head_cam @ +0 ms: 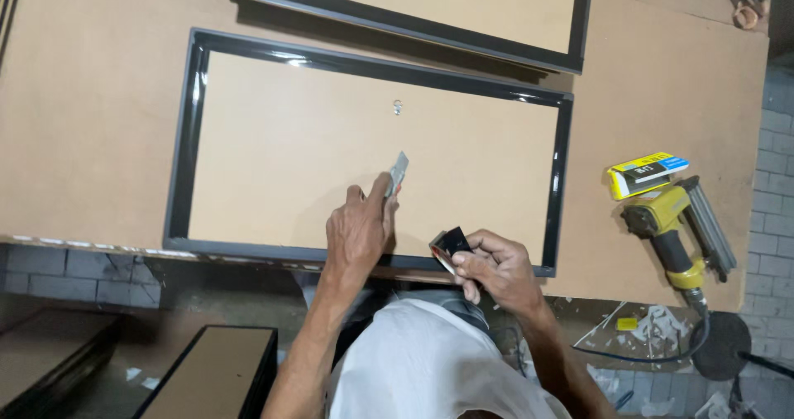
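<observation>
A black picture frame (pixel 187 138) lies face down on the brown worktable, its tan backing board (pixel 331 146) showing, with a small metal hanger (pixel 398 106) near the top middle. My left hand (pixel 357 230) rests on the backing board near the lower edge and grips a grey utility knife (pixel 399 172) that points up and right. My right hand (pixel 496 268) is at the frame's lower right edge, holding a small black and red-edged piece (pixel 449 244) between the fingers.
A second black frame (pixel 579 22) lies at the far edge of the table. A yellow pneumatic nail gun (pixel 674 230) with a hose and a yellow box (pixel 647 173) lie at the right. More frames (pixel 211 373) lean below the table's near edge.
</observation>
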Available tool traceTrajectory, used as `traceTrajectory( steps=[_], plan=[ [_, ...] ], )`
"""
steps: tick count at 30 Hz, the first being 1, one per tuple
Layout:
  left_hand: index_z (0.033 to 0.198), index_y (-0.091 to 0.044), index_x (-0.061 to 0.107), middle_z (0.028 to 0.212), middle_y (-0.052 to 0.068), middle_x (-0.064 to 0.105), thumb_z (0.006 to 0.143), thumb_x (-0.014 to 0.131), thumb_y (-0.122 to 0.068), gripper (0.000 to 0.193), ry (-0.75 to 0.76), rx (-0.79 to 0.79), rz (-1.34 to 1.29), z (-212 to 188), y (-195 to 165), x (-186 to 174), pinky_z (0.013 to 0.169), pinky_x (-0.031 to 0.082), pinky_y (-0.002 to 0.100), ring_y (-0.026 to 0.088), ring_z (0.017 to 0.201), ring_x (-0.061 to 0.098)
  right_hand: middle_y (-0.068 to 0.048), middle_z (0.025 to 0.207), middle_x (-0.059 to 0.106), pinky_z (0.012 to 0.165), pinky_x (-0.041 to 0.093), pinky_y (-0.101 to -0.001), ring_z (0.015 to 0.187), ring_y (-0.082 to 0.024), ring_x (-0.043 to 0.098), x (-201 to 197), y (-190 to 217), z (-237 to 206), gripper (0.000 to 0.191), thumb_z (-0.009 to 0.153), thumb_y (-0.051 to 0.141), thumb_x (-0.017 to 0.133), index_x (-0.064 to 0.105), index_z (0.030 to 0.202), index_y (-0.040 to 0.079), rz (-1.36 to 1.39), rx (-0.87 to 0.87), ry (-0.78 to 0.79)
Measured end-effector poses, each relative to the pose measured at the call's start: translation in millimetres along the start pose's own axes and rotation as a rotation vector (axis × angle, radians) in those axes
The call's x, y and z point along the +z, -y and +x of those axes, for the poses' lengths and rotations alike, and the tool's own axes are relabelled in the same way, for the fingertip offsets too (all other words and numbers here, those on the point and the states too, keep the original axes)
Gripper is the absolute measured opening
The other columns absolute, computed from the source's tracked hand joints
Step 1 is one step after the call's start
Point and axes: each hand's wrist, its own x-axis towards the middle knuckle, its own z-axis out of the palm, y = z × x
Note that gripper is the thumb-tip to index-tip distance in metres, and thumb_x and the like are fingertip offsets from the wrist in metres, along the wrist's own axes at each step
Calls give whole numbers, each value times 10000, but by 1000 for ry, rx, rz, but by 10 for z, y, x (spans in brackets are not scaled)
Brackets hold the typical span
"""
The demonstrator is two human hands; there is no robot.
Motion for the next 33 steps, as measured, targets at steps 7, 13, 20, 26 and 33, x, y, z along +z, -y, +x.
traceTrajectory(
  steps=[7,13,20,26,33],
  plan=[
    [1140,-91,596,671,152,695,1039,565,-248,189,-2,-196,-205,129,-171,707,411,549,448,332,558,723,-105,719,681,429,512,-229,497,-98,622,-405,100,21,162,981,77,650,663,1014,-81,170,-45,130],
    [1122,-55,625,670,103,724,1046,559,-274,241,-234,-146,-143,322,-278,742,463,551,420,296,571,715,-98,704,685,393,487,-221,472,-92,621,-271,152,9,173,971,83,640,679,1038,-72,124,43,203],
    [1049,-11,742,918,109,735,918,713,-190,224,-213,-142,-825,-570,-370,72,708,603,296,154,833,739,-37,699,658,407,467,-200,484,-53,588,70,421,347,204,968,141,668,727,1064,-30,-176,111,343],
    [911,-41,790,924,84,767,862,792,-118,91,-613,-376,-751,-947,31,-67,783,589,293,148,865,724,-50,664,685,454,493,-213,511,-79,607,447,452,380,589,929,114,654,463,1485,79,-329,147,534],
    [915,-48,806,942,83,747,818,856,-90,116,-1076,-424,-198,-917,1554,-729,809,558,315,190,876,710,-68,681,674,493,506,-232,524,-90,602,648,286,461,558,941,75,660,504,1463,-44,-175,14,573]
  ],
)
